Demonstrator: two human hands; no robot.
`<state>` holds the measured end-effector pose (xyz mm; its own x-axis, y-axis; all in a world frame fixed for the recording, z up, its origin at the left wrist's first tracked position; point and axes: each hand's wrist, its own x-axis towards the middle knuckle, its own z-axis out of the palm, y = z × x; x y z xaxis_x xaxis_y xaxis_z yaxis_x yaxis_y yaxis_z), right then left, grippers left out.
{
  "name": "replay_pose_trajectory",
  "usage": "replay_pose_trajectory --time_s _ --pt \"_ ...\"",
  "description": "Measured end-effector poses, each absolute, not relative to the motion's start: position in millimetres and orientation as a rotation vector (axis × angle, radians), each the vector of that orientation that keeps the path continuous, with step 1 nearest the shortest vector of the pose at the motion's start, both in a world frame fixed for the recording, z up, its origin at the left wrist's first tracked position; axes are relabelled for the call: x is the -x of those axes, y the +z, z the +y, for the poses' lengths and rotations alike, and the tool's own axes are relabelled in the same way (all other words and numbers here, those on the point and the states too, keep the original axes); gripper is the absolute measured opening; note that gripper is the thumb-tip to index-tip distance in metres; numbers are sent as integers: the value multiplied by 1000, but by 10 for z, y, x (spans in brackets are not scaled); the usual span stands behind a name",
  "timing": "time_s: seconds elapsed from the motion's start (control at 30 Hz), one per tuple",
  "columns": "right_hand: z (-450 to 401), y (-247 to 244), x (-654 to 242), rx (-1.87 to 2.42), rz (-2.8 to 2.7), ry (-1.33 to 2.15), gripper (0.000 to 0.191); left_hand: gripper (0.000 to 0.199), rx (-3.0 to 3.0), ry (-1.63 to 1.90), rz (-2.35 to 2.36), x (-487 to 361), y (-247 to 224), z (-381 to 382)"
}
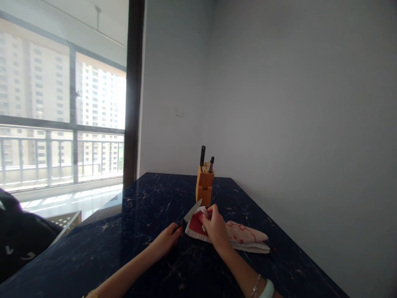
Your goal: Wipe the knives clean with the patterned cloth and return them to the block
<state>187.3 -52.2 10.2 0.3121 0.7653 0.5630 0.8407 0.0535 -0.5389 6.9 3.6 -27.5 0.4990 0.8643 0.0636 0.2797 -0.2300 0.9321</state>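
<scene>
My left hand is closed round the black handle of a kitchen knife, its blade pointing up and away to the right. Close to the blade, my right hand pinches a crumpled white tissue. Beneath and beside that hand lies a folded pink and red towel with a red pattern. Just beyond the blade tip stands a wooden knife block. Two handles rise from its top, a black one and a silver-and-black one.
The dark blue marbled table runs back toward a grey wall. At the lower left, a black bag-like thing sits beside the table. A large window fills the left side.
</scene>
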Motion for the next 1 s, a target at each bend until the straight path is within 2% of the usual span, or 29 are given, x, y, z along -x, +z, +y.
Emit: replay_pose_trajectory --time_s 0.2,0.3,0.5,0.77,1.0 --pt "-569 35 -1632 1394 -1533 64 11 30 -2000 801 959 -37 -349 74" --pt "-598 30 -1562 1379 -1633 68 10 22 -2106 759 941 -2 -317 37" --pt "-590 80 -1670 1530 -1583 -104 9 23 -2202 690 976 0 -205 -112" --pt "-664 66 -1565 1405 -1824 -40 13 22 -2286 639 1025 12 -238 -64" --pt "-634 90 -1641 1537 -1741 -76 13 25 -2316 613 1031 16 -232 -73"
